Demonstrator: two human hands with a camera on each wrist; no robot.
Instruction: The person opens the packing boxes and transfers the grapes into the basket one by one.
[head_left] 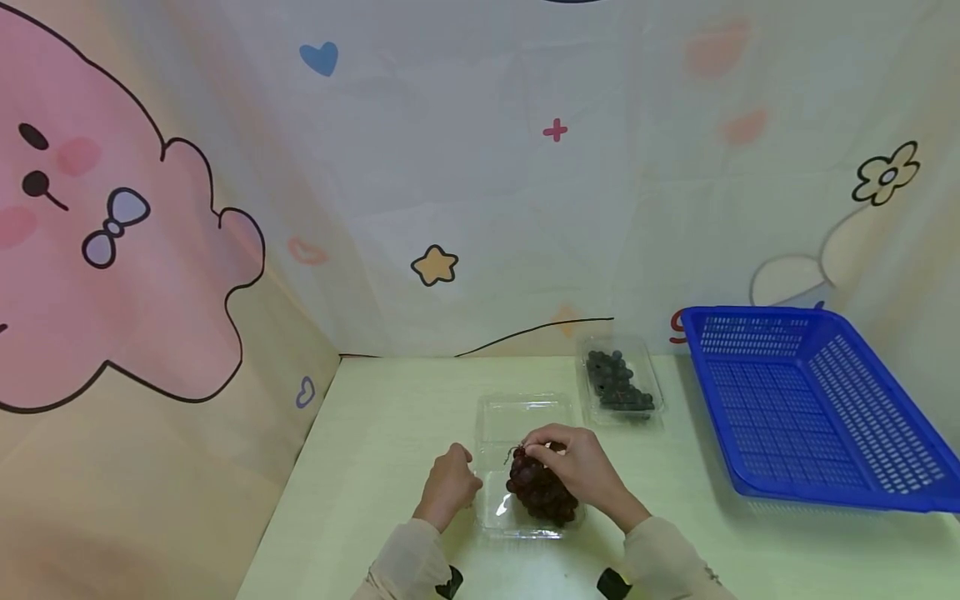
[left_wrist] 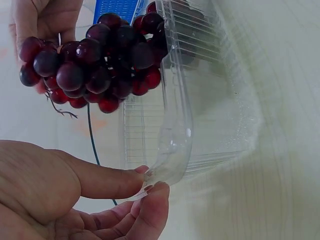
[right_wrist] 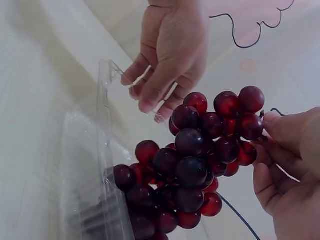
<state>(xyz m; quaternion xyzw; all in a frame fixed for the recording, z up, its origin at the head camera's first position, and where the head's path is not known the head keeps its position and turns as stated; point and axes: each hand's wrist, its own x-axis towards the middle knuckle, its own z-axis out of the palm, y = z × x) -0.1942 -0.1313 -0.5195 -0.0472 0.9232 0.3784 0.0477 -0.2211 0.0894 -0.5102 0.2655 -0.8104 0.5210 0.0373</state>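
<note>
The right hand (head_left: 581, 465) is pinching the top of the red grapes (head_left: 540, 493), which are hanging over the near half of an open clear box (head_left: 517, 417). The left hand (head_left: 450, 483) is pinching its left edge. Dark grapes (head_left: 617, 383) are lying in a smaller-looking box (head_left: 643, 367), far right. A blue basket (head_left: 798, 425) is sitting at the right of the worktop (head_left: 360, 458).

Pale beige sleeves (head_left: 408, 557), bare hands (head_left: 450, 487)
</note>
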